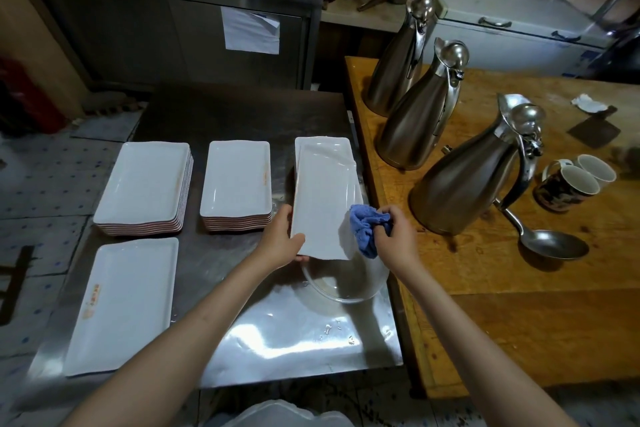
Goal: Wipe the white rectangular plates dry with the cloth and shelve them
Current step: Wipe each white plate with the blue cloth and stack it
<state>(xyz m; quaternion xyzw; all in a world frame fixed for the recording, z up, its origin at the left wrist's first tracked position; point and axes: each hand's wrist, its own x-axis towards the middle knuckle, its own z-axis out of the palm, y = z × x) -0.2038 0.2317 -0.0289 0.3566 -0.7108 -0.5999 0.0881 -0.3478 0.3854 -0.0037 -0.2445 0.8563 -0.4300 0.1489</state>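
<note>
Head view: nearest on the steel table point(242, 350) a single white plate point(121, 305) lies flat at the left, and a clear glass bowl point(346, 284) sits under the hands. The left hand point(280, 239) grips the near left corner of a narrow white rectangular plate point(322, 204), raised above the bowl, while the right hand point(394, 236) pinches a bunched blue cloth point(367, 225) against its right edge. Beyond stand two plate stacks point(235, 180) and, on the wooden table point(485, 288), three steel jugs point(460, 184).

The plates point(323, 198) are plain white, the stacked ones point(142, 184) showing reddish-orange edges. The bunched cloth point(365, 225) is blue. The metal surface point(277, 329) is shiny grey, the wooden one point(485, 288) orange-brown. The jugs point(460, 180) are silver, and one mug point(564, 189) seems dark and patterned outside, white inside.
</note>
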